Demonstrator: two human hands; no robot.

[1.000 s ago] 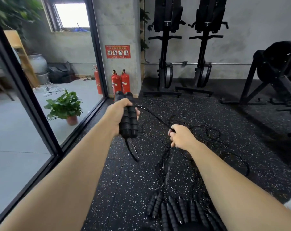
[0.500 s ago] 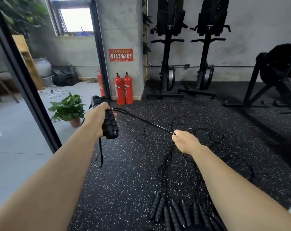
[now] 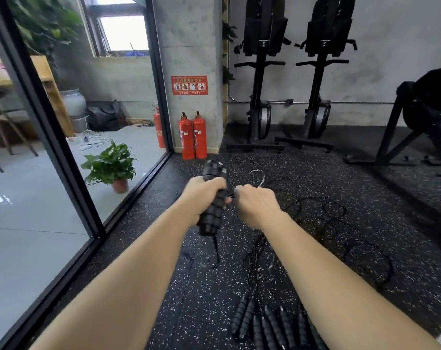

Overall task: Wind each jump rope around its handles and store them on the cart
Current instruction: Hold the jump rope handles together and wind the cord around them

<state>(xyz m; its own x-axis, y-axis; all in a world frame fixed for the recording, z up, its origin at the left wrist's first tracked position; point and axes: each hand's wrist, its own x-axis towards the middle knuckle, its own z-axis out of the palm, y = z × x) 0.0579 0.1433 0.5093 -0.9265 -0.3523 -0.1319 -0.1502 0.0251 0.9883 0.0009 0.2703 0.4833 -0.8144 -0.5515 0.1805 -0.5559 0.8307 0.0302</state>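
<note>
Over the speckled black floor (image 3: pixel 164 286), straight in front of you, your left hand (image 3: pixel 201 195) is wrapped tightly around two black handles (image 3: pixel 212 215) held side by side. Their long axis stands nearly upright: the top ends point up and away from you, the lower ends toward the floor. They are thick, with ribbed foam. A thin black cord (image 3: pixel 264 178) loops just above your right hand (image 3: pixel 256 205), whose curled fingers pinch it right beside the handles. More jump ropes (image 3: pixel 240 315) lie tangled on the floor under your right arm.
</note>
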